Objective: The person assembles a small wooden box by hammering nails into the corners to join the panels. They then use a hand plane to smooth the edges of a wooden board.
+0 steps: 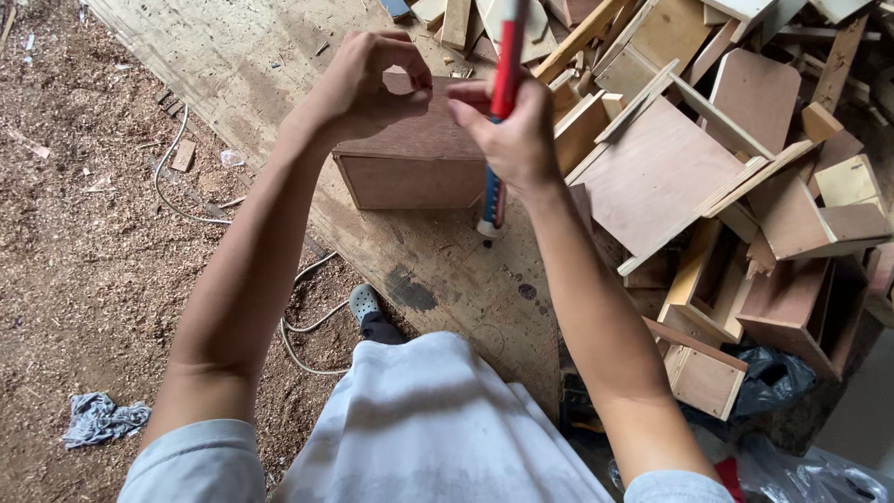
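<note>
My right hand [514, 135] grips a long tool with a red and blue handle [504, 84], held upright above the workbench [279, 65]. My left hand [368, 79] is raised beside it, thumb and forefinger pinched together as if on something tiny that I cannot make out. Both hands hover over a small brown plywood box [410, 172] that lies on the bench. The fingertips of the two hands nearly touch.
A heap of plywood boxes and offcuts [736, 168] covers the right side of the bench. Sawdust, a white cable [177, 200] and a grey rag [98, 417] lie on the floor at left. A black plastic bag [773, 377] sits lower right.
</note>
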